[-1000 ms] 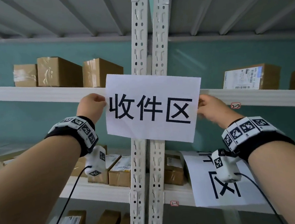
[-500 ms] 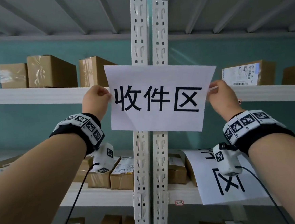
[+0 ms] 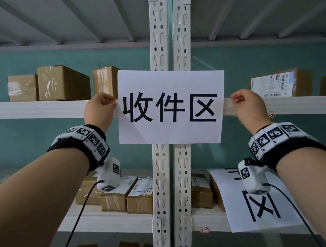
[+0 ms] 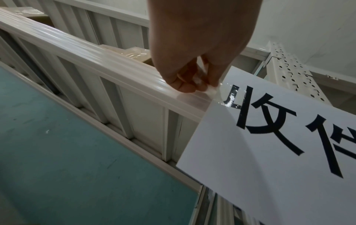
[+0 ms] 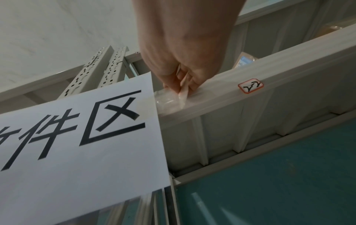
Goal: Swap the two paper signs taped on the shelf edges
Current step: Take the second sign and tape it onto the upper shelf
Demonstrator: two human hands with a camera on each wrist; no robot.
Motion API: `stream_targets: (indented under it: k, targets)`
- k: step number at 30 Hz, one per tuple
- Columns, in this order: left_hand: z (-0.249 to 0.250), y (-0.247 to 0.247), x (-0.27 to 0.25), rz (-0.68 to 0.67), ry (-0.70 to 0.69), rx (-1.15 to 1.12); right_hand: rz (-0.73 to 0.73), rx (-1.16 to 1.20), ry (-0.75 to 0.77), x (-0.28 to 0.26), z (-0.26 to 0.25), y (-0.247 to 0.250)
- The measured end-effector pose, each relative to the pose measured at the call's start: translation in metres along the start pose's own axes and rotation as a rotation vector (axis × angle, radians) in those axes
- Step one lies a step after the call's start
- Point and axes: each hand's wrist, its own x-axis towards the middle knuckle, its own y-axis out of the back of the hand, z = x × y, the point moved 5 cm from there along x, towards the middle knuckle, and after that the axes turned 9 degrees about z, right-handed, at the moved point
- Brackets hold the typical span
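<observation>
From the head view, the paper sign [image 3: 170, 107] is hanging across the uprights [image 3: 168, 35] at the upper shelf edge [image 3: 30, 109]; the left hand [image 3: 99, 112] and right hand [image 3: 249, 104] are each pinching tape at its sides; a second sign [image 3: 256, 209] is lying on the lower shelf [image 3: 107, 221]; from the left wrist, fingers [image 4: 185, 85] are clamping clear tape [image 4: 212, 89]; from the right wrist, fingers [image 5: 173, 86] are clamping a tape strip [image 5: 183, 94] beside a small label [image 5: 250, 85].
</observation>
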Motion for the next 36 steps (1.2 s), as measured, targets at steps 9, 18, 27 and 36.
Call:
stream_targets:
  k: [9, 18, 27, 36]
  targets:
    - [-0.003, 0.004, 0.005, 0.026, -0.004, 0.03, 0.056, 0.025, 0.035, 0.003, -0.005, -0.004]
    - [-0.006, 0.002, 0.004, 0.027, -0.005, 0.089, 0.048, 0.01, 0.012, 0.002, 0.001, -0.002]
    - [-0.008, -0.004, 0.002, 0.016, 0.002, 0.108, 0.036, -0.014, -0.033, 0.002, 0.007, 0.001]
    - [-0.011, -0.006, 0.004, 0.02, 0.041, 0.081, 0.042, 0.0, -0.062, 0.0, 0.008, 0.001]
